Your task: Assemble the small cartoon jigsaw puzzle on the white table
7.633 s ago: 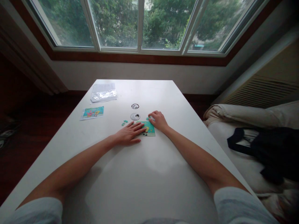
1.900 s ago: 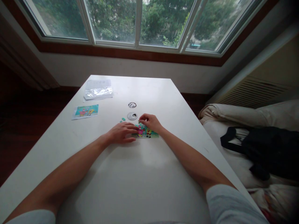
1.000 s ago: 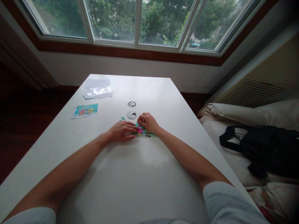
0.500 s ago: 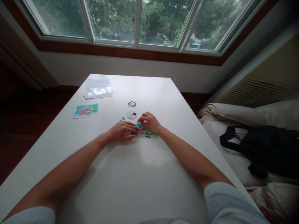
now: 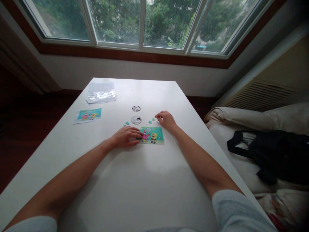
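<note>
A small jigsaw puzzle (image 5: 158,132) with pink and yellow cartoon figures on turquoise lies on the white table (image 5: 140,187). My left hand (image 5: 125,137) rests flat over its left end, fingers stretched out and the thumb apart. Beyond the puzzle's far right corner is my right hand (image 5: 166,120), low over the table. Its fingers are bent together at the tips, and anything between them is too small to make out. Just left of those fingertips lie loose turquoise puzzle pieces (image 5: 150,122). More puzzle pieces (image 5: 127,123) lie beyond my left hand.
Two round black-and-white discs, a farther disc (image 5: 136,108) and a nearer disc (image 5: 136,120), lie beyond the puzzle. On the left are a picture card (image 5: 89,115) and a clear plastic bag (image 5: 101,92). A sofa with dark clothing (image 5: 277,154) stands to the right.
My right hand has left the puzzle's upper edge and moved right and away, to the loose pieces, uncovering the picture. My left hand stays on the puzzle's left end.
</note>
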The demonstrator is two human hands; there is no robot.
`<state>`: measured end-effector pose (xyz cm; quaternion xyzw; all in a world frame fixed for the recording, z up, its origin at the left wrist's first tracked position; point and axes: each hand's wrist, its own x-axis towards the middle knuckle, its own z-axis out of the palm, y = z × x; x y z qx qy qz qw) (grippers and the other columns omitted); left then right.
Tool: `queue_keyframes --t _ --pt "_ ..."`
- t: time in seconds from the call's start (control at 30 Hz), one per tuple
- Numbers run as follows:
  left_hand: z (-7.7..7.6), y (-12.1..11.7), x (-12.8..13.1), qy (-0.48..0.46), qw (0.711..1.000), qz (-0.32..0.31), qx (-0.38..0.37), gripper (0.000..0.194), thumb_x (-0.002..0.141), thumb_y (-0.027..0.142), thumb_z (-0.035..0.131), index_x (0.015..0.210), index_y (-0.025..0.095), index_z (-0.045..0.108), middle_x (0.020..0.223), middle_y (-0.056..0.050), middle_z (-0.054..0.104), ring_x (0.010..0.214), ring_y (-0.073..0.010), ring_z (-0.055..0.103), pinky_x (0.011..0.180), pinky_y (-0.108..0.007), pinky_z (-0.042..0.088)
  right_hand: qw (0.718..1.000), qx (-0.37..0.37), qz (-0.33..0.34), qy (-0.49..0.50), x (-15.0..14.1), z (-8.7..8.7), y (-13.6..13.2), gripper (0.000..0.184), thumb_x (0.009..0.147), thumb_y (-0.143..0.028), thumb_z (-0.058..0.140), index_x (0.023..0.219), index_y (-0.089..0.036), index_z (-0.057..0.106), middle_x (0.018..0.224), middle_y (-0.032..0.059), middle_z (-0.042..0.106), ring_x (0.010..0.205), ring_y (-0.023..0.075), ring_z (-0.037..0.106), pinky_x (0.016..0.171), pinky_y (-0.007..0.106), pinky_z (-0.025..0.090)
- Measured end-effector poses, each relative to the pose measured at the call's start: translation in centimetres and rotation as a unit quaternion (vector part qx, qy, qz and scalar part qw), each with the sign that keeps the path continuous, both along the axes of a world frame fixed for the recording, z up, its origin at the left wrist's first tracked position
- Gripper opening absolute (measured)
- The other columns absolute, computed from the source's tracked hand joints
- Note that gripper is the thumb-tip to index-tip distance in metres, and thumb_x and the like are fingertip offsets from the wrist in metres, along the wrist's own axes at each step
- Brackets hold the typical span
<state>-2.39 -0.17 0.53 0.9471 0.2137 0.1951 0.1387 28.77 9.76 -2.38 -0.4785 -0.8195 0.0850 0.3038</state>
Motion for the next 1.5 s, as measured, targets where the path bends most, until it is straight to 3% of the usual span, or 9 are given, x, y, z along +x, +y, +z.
queue_keyframes --t 0.13,0.33,0.57,0.73,0.93,1.07,1.2,1.37,1.5 --pt "0.0 0.0 0.0 0.001 1.000 0.000 0.002 0.037 0.098 0.036 0.060 0.133 0.029 0.068 0.128 -0.004 0.073 0.122 -0.0220 0.065 0.108 -0.037 0.050 1.000 -0.015 0.003 -0.007 0.6 -0.2 0.0 0.015 0.090 -0.018 0.065 0.094 -0.022 0.079 0.087 0.0053 0.070 0.087 0.0210 0.059 0.082 0.035 0.046" --pt "0.3 -0.2 0.2 0.011 1.000 0.001 0.005 0.037 0.098 0.034 0.059 0.133 0.029 0.068 0.129 -0.003 0.072 0.122 -0.0222 0.065 0.108 -0.038 0.050 0.999 -0.020 -0.008 -0.047 -0.9 -0.6 -0.8 0.017 0.090 -0.029 0.071 0.105 -0.023 0.077 0.095 0.0069 0.067 0.097 0.0235 0.057 0.086 0.035 0.046" --pt "0.2 -0.5 0.6 0.035 0.999 0.003 0.014 0.041 0.096 0.037 0.060 0.136 0.026 0.064 0.133 -0.004 0.070 0.125 -0.0244 0.063 0.109 -0.040 0.050 0.997 -0.040 -0.017 -0.063 -1.8 -0.2 -1.0 0.011 0.089 -0.023 0.068 0.099 -0.021 0.073 0.093 0.0064 0.064 0.095 0.0229 0.056 0.087 0.035 0.046" --pt "0.2 -0.4 0.6 0.034 0.999 -0.001 0.013 0.041 0.097 0.036 0.059 0.136 0.026 0.064 0.134 -0.004 0.070 0.126 -0.0242 0.062 0.110 -0.039 0.049 0.998 -0.065 -0.020 -0.013 -1.7 0.0 -1.2 0.015 0.084 -0.020 0.070 0.098 -0.020 0.067 0.086 0.0028 0.065 0.082 0.0189 0.057 0.076 0.031 0.045" --pt "0.3 -0.4 0.5 0.026 1.000 0.000 0.004 0.040 0.096 0.035 0.060 0.136 0.028 0.065 0.132 -0.004 0.070 0.126 -0.0230 0.063 0.110 -0.039 0.049 0.992 -0.096 -0.005 0.082 -1.7 -0.2 -1.1 0.033 0.084 -0.019 0.065 0.117 -0.023 0.069 0.081 -0.0015 0.067 0.071 0.0143 0.059 0.073 0.028 0.047" --pt "0.3 -0.4 0.4 0.020 1.000 -0.006 0.002 0.043 0.096 0.037 0.060 0.137 0.027 0.064 0.134 -0.005 0.069 0.127 -0.0241 0.062 0.111 -0.039 0.049 0.995 -0.061 -0.007 0.080 -1.9 0.0 -1.0 0.021 0.085 -0.020 0.064 0.101 -0.020 0.076 0.084 0.0022 0.070 0.072 0.0154 0.058 0.074 0.030 0.047" --pt "0.3 -0.6 0.5 0.022 1.000 -0.015 0.004 0.050 0.095 0.038 0.061 0.143 0.029 0.058 0.139 -0.006 0.066 0.131 -0.0253 0.059 0.114 -0.042 0.046 0.995 -0.036 -0.002 0.093 -2.3 0.2 -1.2 0.019 0.085 -0.019 0.062 0.098 -0.020 0.076 0.085 0.0031 0.070 0.072 0.0154 0.058 0.074 0.029 0.048" --pt "0.5 -0.8 0.7 0.038 0.999 -0.014 0.004 0.057 0.094 0.039 0.062 0.149 0.029 0.052 0.146 -0.006 0.060 0.138 -0.0267 0.053 0.118 -0.044 0.042 0.981 -0.080 0.000 0.176 -3.2 0.4 -1.9 0.018 0.087 -0.020 0.059 0.099 -0.020 0.071 0.080 0.0006 0.069 0.071 0.0152 0.064 0.069 0.027 0.049" --pt "0.5 -0.8 0.7 0.047 0.999 -0.014 0.002 0.060 0.094 0.041 0.062 0.151 0.029 0.049 0.148 -0.006 0.058 0.138 -0.0274 0.052 0.118 -0.045 0.041 0.981 -0.078 0.031 0.175 -4.1 0.8 -2.6 0.013 0.085 -0.020 0.061 0.092 -0.020 0.072 0.082 0.0012 0.070 0.075 0.0152 0.063 0.072 0.028 0.050"
